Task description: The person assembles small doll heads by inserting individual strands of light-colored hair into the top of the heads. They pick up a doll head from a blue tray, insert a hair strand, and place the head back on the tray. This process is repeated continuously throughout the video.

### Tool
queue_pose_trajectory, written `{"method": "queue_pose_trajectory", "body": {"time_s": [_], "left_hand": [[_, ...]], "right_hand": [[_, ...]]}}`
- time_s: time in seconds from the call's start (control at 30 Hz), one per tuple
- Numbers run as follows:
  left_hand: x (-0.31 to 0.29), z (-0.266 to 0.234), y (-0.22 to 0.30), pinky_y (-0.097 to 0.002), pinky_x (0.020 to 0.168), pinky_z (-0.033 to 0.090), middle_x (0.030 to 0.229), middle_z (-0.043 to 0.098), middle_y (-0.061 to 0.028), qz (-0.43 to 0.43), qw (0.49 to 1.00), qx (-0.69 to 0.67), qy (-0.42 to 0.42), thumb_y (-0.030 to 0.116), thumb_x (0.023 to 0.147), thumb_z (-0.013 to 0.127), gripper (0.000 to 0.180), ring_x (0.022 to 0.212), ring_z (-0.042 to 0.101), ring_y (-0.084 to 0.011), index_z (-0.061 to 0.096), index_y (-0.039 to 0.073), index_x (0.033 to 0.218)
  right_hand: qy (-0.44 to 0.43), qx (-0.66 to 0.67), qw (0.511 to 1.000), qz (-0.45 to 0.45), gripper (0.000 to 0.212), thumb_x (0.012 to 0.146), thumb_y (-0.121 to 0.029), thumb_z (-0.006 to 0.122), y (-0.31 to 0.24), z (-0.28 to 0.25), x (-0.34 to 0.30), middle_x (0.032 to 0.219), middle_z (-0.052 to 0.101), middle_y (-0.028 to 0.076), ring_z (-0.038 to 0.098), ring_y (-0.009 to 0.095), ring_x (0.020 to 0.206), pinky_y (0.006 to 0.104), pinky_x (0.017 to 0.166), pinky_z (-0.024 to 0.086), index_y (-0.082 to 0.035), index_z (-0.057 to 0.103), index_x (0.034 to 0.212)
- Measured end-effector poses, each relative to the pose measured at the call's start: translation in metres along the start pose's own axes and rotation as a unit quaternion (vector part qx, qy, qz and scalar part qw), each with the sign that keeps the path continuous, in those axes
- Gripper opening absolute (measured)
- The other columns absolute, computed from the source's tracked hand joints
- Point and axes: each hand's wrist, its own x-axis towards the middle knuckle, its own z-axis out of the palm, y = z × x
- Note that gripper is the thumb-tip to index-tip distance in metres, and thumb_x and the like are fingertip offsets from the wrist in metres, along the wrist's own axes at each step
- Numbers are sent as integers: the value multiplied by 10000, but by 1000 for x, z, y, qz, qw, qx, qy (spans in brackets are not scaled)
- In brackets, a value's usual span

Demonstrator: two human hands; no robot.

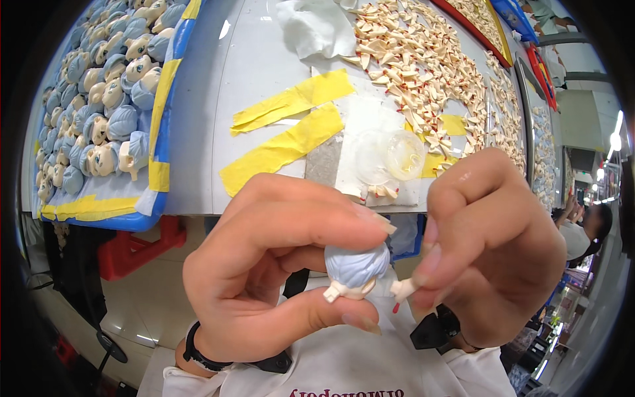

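Between the thumb and fingers of my left hand [264, 264] is a small doll head [357, 268] with light blue hair, its pale neck stub pointing to the lower left. My right hand [496, 245] pinches a small cream-coloured doll part [402, 288] with a red tip pointing down. That part is close to the right side of the head; I cannot tell whether they touch. Both hands are raised in front of the table's near edge.
A blue tray [173, 99] edged with yellow tape holds many blue-haired doll heads at the left. Loose cream parts with red tips [423, 66] cover the table's right. Yellow tape strips [284, 149], a clear round cup [405, 155] and a white cloth [316, 28] lie mid-table.
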Motion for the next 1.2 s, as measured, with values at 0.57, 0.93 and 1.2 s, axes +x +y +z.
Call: {"method": "queue_pose_trajectory", "body": {"time_s": [0.57,0.93,1.2], "left_hand": [[0,0,-1,-241,657,463,921,551,-141,135,954,263,-47,39,605,760,366,740,517,-163,576,-33,913],[1,-1,-7,-275,646,503,979,463,-137,82,988,129,-5,118,666,749,478,788,580,-227,432,8,1007],[9,-7,-4,-303,642,482,977,475,-151,125,943,289,-107,177,675,743,433,797,560,-237,501,-6,984]], "right_hand": [[128,-57,980,-144,245,622,57,677,21,13,-4,758,472,57,449,114,666,208,571,355,-80,536,768],[187,-306,932,49,216,635,58,585,57,-65,-20,879,583,95,556,209,812,295,711,420,-9,612,838],[163,-314,934,50,124,646,57,589,69,-59,-11,730,570,96,558,230,681,288,606,430,7,585,760]]}}
